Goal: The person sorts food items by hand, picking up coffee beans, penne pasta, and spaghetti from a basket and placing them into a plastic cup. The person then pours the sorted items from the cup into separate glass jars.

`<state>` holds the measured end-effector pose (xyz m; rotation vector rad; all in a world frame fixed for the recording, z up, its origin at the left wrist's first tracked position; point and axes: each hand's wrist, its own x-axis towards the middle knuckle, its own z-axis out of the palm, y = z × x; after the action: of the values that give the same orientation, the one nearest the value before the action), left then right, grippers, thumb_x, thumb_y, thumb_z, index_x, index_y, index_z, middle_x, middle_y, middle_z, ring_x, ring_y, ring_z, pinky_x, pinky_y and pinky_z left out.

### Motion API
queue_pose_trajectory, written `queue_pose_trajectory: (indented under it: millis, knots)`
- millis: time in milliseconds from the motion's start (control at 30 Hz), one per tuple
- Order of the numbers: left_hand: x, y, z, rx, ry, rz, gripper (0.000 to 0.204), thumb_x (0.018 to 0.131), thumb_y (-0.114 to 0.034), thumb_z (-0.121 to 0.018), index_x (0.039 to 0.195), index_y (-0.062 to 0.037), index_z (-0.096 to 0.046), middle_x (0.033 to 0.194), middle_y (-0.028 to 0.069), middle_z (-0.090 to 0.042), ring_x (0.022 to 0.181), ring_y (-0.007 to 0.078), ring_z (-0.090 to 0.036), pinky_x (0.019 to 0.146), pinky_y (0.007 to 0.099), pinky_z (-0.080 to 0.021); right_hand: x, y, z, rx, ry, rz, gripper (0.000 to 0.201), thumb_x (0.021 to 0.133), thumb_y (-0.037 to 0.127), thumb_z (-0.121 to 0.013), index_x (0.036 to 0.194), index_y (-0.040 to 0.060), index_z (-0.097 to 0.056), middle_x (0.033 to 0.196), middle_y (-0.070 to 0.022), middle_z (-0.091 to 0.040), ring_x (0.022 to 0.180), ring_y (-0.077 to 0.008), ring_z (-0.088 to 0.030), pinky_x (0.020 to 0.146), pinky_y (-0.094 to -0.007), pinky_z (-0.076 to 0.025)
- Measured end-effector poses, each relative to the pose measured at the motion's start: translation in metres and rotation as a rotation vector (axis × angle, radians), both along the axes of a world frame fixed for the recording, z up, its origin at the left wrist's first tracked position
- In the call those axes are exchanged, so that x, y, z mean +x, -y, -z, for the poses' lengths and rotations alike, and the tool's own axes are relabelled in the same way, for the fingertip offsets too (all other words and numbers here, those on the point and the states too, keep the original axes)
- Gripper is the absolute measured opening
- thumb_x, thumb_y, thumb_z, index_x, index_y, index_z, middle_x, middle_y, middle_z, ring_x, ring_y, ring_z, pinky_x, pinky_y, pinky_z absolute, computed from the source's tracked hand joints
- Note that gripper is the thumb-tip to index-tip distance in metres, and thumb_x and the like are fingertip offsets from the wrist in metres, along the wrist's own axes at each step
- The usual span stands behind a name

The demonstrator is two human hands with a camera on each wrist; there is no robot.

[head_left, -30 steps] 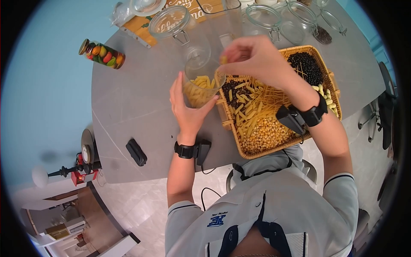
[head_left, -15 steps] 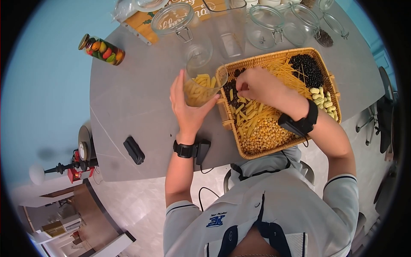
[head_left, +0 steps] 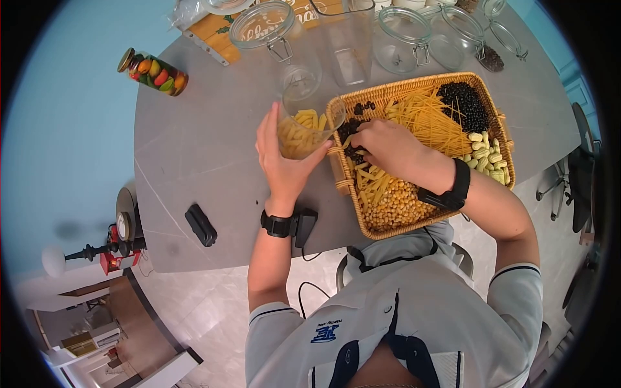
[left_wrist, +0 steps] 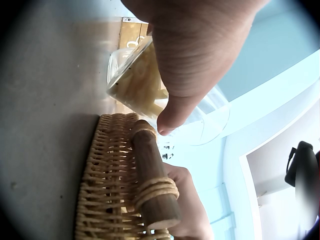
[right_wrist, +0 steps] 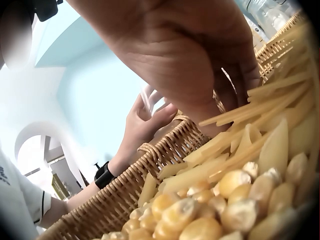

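My left hand (head_left: 284,158) grips a clear container (head_left: 296,103) partly filled with penne (head_left: 301,137), thumb on one side and fingers on the other. It is tilted beside the basket's left edge; the left wrist view shows the penne (left_wrist: 137,82) through its wall. My right hand (head_left: 391,147) reaches down into the wicker basket (head_left: 414,231), fingers bent, at the border of the loose penne (head_left: 370,184) and some dark brown beans (head_left: 352,126). In the right wrist view the right hand's (right_wrist: 185,65) fingertips are hidden among the pasta, so I cannot tell whether they pinch a piece.
The basket also bears corn kernels (head_left: 398,204), spaghetti (head_left: 427,119), black beans (head_left: 462,107) and peanuts (head_left: 488,155). Behind it stand clip-top glass jars (head_left: 401,42) and a tall clear pitcher (head_left: 349,52). A colourful filled jar (head_left: 155,73) and a black case (head_left: 200,225) lie left.
My right hand has moved from the container's mouth down into the basket, then slightly lower and left among the penne. The left hand keeps its grip on the container almost unmoved.
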<state>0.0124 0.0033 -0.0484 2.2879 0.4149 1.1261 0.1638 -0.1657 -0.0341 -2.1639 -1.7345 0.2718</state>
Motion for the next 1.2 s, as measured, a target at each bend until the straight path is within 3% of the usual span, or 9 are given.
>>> queue_pose_trajectory:
  millis: [367, 567, 867, 967, 1067, 1100, 1200]
  knots:
    - [0.0, -0.001, 0.001, 0.0, 0.001, 0.007, 0.101, 0.06, -0.023, -0.096, 0.147, -0.005, -0.046, 0.139, 0.0156, -0.055, 0.126, 0.0329, -0.053, 0.106, 0.0434, -0.039, 0.022, -0.004, -0.012, 0.072, -0.406, 0.112, 0.028, 0.075, 0.0, -0.077, 0.103, 0.0012, -0.076, 0.097, -0.018, -0.072, 0.09, -0.0333, -0.07, 0.08, -0.0383, -0.055]
    - [0.001, -0.001, 0.002, 0.006, 0.006, 0.009, 0.102, 0.06, -0.023, -0.096, 0.146, -0.0049, -0.046, 0.139, 0.0156, -0.056, 0.125, 0.0328, -0.053, 0.106, 0.043, -0.039, 0.021, -0.005, -0.013, -0.063, -0.311, 0.064, 0.021, 0.075, 0.0, -0.077, 0.096, 0.0019, -0.077, 0.095, -0.0167, -0.073, 0.088, -0.0329, -0.071, 0.08, -0.0392, -0.056]
    - [0.001, -0.001, 0.002, 0.005, 0.012, 0.011, 0.101, 0.06, -0.022, -0.096, 0.146, -0.0046, -0.047, 0.139, 0.0158, -0.056, 0.126, 0.0328, -0.053, 0.106, 0.0431, -0.04, 0.001, -0.009, 0.005, 0.085, -0.045, 0.06, 0.016, 0.076, 0.002, -0.071, 0.092, 0.0036, -0.076, 0.085, -0.0197, -0.071, 0.086, -0.038, -0.07, 0.078, -0.044, -0.056]
    - [0.001, -0.001, 0.001, -0.002, 0.011, 0.011, 0.101, 0.06, -0.022, -0.096, 0.146, -0.0045, -0.046, 0.139, 0.0159, -0.056, 0.126, 0.0328, -0.053, 0.106, 0.0432, -0.04, 0.011, -0.013, 0.004, 0.124, -0.182, 0.04, 0.013, 0.075, 0.003, -0.072, 0.087, 0.0033, -0.077, 0.082, -0.0201, -0.071, 0.08, -0.0364, -0.07, 0.075, -0.0421, -0.057]
    - [0.0, -0.001, 0.001, 0.002, 0.007, 0.007, 0.101, 0.06, -0.022, -0.096, 0.146, -0.0043, -0.046, 0.139, 0.0161, -0.056, 0.126, 0.033, -0.053, 0.106, 0.0433, -0.039, 0.027, -0.012, -0.021, 0.113, -0.305, 0.102, 0.016, 0.075, 0.001, -0.076, 0.091, 0.0006, -0.077, 0.085, -0.0146, -0.074, 0.078, -0.0292, -0.072, 0.072, -0.0354, -0.055]
    - [0.0, -0.001, 0.001, 0.002, 0.006, 0.007, 0.101, 0.06, -0.023, -0.096, 0.146, -0.0042, -0.046, 0.139, 0.0161, -0.056, 0.126, 0.0331, -0.053, 0.106, 0.0433, -0.039, 0.032, -0.012, -0.025, 0.115, -0.401, 0.175, 0.016, 0.077, 0.003, -0.078, 0.093, 0.0006, -0.078, 0.084, -0.0117, -0.075, 0.071, -0.0176, -0.07, 0.067, -0.0299, -0.054]
    - [0.0, -0.001, 0.001, -0.003, 0.003, 0.008, 0.101, 0.061, -0.023, -0.096, 0.146, -0.0041, -0.046, 0.139, 0.0162, -0.056, 0.126, 0.0333, -0.053, 0.106, 0.0433, -0.04, 0.043, -0.009, -0.057, 0.227, -0.533, 0.343, 0.014, 0.081, 0.006, -0.079, 0.094, 0.0011, -0.078, 0.084, -0.0078, -0.076, 0.069, -0.0083, -0.066, 0.064, -0.026, -0.052]
